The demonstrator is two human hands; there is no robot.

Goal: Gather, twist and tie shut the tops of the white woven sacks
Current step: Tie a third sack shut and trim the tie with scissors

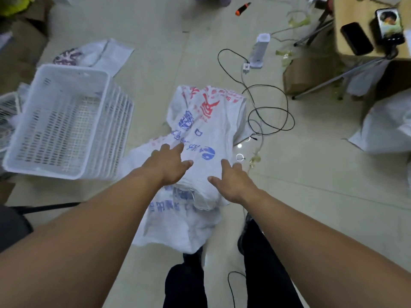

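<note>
2 forearms [89, 230], woven sack [213, 121], tiled floor [311, 196]

The white woven sack [213, 121] bears red print at its far end and blue print nearer. Left, a white lattice basket [111, 134]. Right, a black cable [266, 85] on the pale beige floor [311, 185]. Far, an orange-and-black tool [242, 8].

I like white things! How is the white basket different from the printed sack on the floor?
The basket is stiff plastic with slotted walls; the sack is soft and crumpled. The basket is plain; the sack bears red and blue print. Both are white and sit on the floor.
</note>
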